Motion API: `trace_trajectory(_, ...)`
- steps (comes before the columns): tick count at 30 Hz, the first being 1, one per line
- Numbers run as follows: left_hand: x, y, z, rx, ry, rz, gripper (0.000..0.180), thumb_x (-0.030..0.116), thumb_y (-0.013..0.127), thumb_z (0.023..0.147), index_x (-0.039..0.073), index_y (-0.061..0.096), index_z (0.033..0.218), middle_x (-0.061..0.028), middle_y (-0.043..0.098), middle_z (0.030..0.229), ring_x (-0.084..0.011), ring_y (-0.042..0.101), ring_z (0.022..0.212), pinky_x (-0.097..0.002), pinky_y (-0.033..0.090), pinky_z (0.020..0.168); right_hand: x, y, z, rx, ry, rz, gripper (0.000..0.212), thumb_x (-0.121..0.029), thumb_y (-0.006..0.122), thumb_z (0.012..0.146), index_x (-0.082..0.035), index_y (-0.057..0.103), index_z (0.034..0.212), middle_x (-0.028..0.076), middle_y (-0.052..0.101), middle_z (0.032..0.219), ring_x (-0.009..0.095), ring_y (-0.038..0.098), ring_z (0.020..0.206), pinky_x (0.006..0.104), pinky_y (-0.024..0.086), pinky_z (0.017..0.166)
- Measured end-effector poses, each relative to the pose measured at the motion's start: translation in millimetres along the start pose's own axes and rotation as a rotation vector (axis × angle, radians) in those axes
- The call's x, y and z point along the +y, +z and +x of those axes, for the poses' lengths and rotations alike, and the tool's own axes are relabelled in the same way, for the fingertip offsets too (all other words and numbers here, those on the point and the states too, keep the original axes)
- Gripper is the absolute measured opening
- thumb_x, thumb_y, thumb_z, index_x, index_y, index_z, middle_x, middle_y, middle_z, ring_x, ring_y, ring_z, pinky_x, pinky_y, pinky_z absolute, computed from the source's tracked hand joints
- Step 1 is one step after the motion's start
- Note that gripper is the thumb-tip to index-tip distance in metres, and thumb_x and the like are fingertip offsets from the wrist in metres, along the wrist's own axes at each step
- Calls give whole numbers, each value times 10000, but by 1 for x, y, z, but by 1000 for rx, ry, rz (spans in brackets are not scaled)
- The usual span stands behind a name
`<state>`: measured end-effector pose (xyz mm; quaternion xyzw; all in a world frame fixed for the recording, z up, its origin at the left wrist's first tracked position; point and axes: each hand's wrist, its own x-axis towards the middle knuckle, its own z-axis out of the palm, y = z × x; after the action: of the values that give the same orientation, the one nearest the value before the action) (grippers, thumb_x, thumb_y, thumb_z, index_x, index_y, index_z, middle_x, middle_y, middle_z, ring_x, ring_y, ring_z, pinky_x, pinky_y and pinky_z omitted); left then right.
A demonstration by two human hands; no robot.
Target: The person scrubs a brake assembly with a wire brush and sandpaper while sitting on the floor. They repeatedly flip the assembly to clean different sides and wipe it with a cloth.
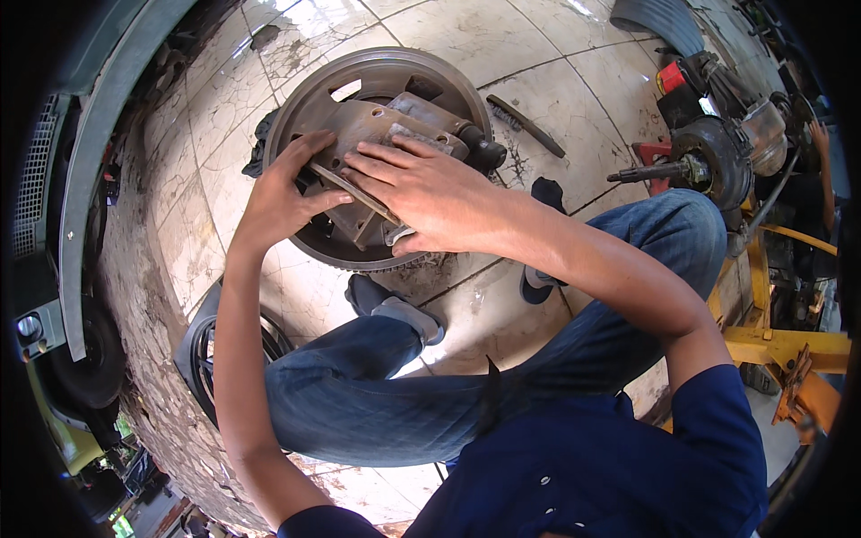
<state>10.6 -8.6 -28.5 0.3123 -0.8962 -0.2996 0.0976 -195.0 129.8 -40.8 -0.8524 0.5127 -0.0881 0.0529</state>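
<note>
Bracket (359, 117) of worn, rusty metal, pierced with holes, fills the middle of my remote view; it lies across a wide wheel rim (421, 61) on the tiled floor (502, 36), a dark knob (489, 156) jutting out toward three o'clock. I take that rim as the centre of my clock, twelve at the top. It probably serves as a stand, keeping what looks like a heavy piece off the tiles. It is also the nearest thing to a container here: hollow, with the bracket partly over it and, it seems, partly down inside, and a bright opening near eleven. What else it may hold I cannot make out beneath the metal and hands.

The left hand (285, 199) sits at eight o'clock, thumb spread well away from the fingers, both touching the bracket; whether they squeeze it I cannot tell. The right hand (426, 188), reaching in from four, lies palm down across it, fingers stretched and slightly fanned, perhaps to steady it from above.

Farther out, I see a dark cloth (257, 148) just beside the rim at nine, and a narrow dark strip (529, 127) between two and three. The knees (691, 224) are spread, likely to give both arms easy reach. Well apart at three stands a motor-like assembly (704, 152), with a yellow frame (789, 348) at four
</note>
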Motion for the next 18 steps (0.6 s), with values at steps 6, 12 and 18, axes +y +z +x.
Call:
trace_trajectory(6,-6,2,2,-6,6,-25,820,315,904,682,42,569,1379,-128,585,1387,-273,568,1283,-381,443,1084,8,6,-3,62,-74,70,849,-363,774,830,17,401,1491,131,403,1561,263,314,1489,424,245,1241)
trace_trajectory(12,-9,2,0,-3,15,-35,805,312,902,687,39,576,1370,-128,584,1387,-272,567,1285,-382,440,1087,5,5,-10,103,-83,45,851,-274,800,799,46,398,1477,185,411,1542,309,355,1464,441,269,1223)
trace_trajectory(18,0,1,1,-9,-17,-59,802,325,897,694,27,576,1366,-137,590,1374,-284,566,1286,-385,439,1087,9,-1,-16,99,-123,77,846,-288,803,795,62,415,1461,191,406,1544,314,339,1470,446,268,1224)
